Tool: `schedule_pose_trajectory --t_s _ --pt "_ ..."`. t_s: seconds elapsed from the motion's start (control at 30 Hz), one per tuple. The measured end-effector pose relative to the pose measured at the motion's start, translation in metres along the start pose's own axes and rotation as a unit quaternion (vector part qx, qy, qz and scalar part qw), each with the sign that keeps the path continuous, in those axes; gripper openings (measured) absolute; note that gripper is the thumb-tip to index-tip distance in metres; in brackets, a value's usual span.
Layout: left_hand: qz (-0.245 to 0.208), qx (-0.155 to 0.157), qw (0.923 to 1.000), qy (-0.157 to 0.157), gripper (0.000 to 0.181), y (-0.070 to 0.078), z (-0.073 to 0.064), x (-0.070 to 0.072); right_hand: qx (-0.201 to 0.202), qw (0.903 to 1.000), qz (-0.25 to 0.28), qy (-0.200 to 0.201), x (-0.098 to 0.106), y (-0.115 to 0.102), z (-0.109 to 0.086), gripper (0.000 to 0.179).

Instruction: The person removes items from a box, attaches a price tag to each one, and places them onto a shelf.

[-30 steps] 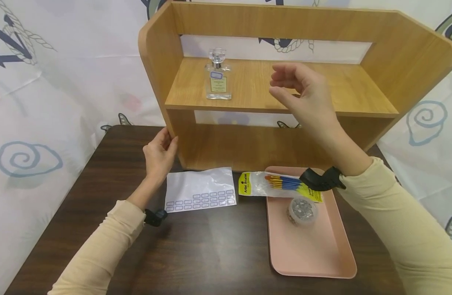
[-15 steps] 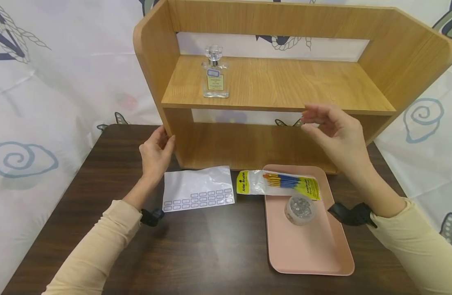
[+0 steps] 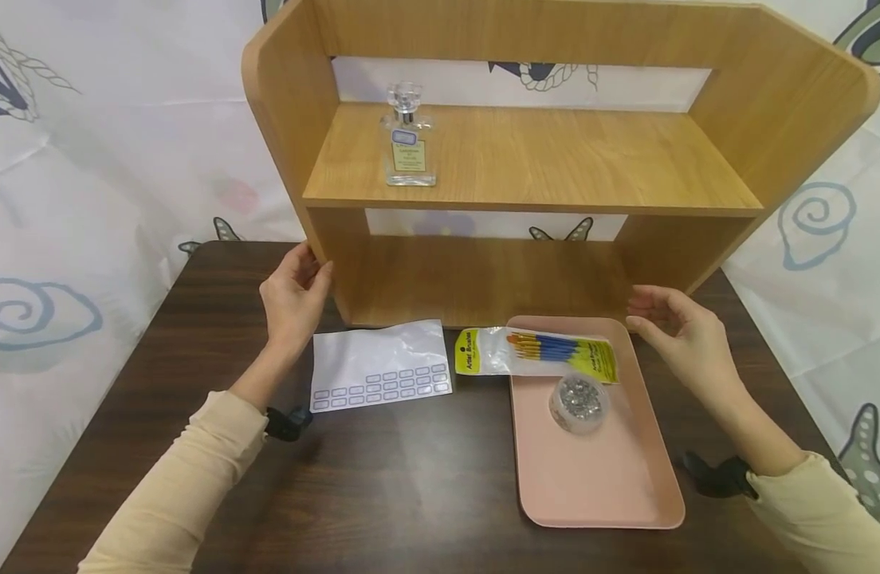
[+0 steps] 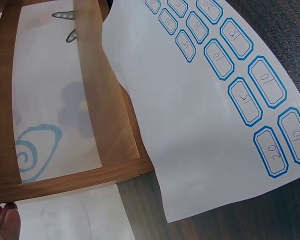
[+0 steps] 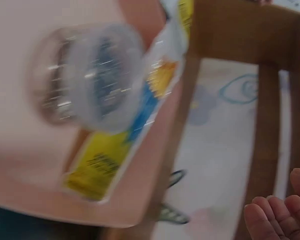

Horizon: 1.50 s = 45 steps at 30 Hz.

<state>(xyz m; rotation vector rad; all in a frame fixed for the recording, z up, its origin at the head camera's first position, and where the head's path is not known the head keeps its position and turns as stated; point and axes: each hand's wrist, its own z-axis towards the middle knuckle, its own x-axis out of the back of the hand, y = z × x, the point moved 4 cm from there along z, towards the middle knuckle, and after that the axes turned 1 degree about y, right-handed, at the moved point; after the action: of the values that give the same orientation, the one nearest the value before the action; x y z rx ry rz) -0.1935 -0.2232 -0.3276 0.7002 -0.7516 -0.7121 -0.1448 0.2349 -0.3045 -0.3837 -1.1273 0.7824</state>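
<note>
My left hand (image 3: 295,299) touches the outer face of the wooden shelf unit's (image 3: 526,163) left side panel with its fingertips. In the left wrist view those fingertips lie against the panel's edge. My right hand (image 3: 687,343) holds nothing, its fingers loosely bent, near the unit's lower right front and just right of the pink tray (image 3: 598,486). On the upper shelf, toward the left, a clear glass perfume bottle (image 3: 409,151) stands upright with a small blue-bordered sticker. A white sheet of blue-bordered labels (image 4: 190,125), several with handwritten numbers, lies before the unit.
A pack of artist brushes (image 3: 540,355) lies partly over the tray's far left corner. Within the tray sits a round clear tub (image 3: 579,402) of silvery bits. Everything stands on a dark wood table (image 3: 411,486), with a patterned white cloth (image 3: 124,175) behind.
My right hand has come down and right, from in front of the upper shelf to beside the tray. The left hand stays at the side panel. The head view has shifted slightly.
</note>
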Motion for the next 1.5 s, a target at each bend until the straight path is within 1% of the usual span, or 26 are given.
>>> schedule_pose_trajectory --t_s 0.2,0.3,0.37,0.5,0.67,0.73,0.83,0.93,0.97,1.07,1.17,1.23,1.33,1.4,1.5 --pt "-0.025 0.011 0.9996 0.002 0.037 -0.001 -0.002 0.002 -0.026 0.9987 -0.039 -0.018 -0.004 0.033 -0.015 0.036" --pt "-0.043 0.017 0.9989 0.002 0.041 -0.001 -0.004 0.004 -0.039 0.9978 -0.045 -0.031 -0.006 0.045 -0.021 0.037" --pt "-0.046 0.020 0.9988 0.002 0.043 -0.001 -0.008 0.006 -0.045 0.9973 -0.044 -0.037 -0.008 0.052 -0.024 0.037" --pt "-0.042 0.032 0.9986 0.001 0.045 -0.002 -0.016 0.011 -0.060 0.9961 -0.048 -0.045 -0.010 0.061 -0.028 0.038" --pt "-0.039 0.054 0.9978 -0.006 0.046 -0.002 -0.032 0.017 -0.076 0.9940 -0.047 -0.063 -0.012 0.069 -0.032 0.041" --pt "-0.040 0.061 0.9973 -0.013 0.045 0.000 -0.039 0.018 -0.081 0.9931 -0.047 -0.070 -0.014 0.073 -0.033 0.043" --pt "-0.043 0.062 0.9968 -0.026 0.043 0.014 -0.049 0.019 -0.088 0.9916 -0.046 -0.082 -0.016 0.077 -0.034 0.045" --pt "-0.049 0.061 0.9958 -0.047 0.040 0.028 -0.060 0.017 -0.097 0.9895 -0.051 -0.095 -0.017 0.080 -0.036 0.046" --pt "-0.058 0.058 0.9951 -0.055 0.040 0.030 -0.064 0.015 -0.100 0.9885 -0.053 -0.100 -0.018 0.081 -0.036 0.047" --pt "-0.090 0.055 0.9911 -0.081 0.039 0.025 -0.075 0.003 -0.109 0.9855 -0.062 -0.115 -0.019 0.084 -0.038 0.047" --pt "-0.122 0.050 0.9843 -0.117 0.040 0.022 -0.089 -0.013 -0.114 0.9824 -0.067 -0.131 -0.021 0.086 -0.038 0.048" --pt "-0.139 0.058 0.9770 -0.151 0.042 0.027 -0.098 -0.023 -0.117 0.9809 -0.068 -0.139 -0.023 0.087 -0.038 0.048" --pt "-0.169 0.074 0.9608 -0.207 0.043 0.038 -0.111 -0.039 -0.118 0.9797 -0.071 -0.146 -0.024 0.088 -0.038 0.048" --pt "-0.188 0.086 0.9476 -0.243 0.044 0.044 -0.118 -0.050 -0.121 0.9792 -0.067 -0.148 -0.025 0.089 -0.038 0.047" --pt "-0.211 0.094 0.9293 -0.288 0.043 0.054 -0.129 -0.065 -0.128 0.9773 -0.059 -0.158 -0.026 0.090 -0.039 0.048"
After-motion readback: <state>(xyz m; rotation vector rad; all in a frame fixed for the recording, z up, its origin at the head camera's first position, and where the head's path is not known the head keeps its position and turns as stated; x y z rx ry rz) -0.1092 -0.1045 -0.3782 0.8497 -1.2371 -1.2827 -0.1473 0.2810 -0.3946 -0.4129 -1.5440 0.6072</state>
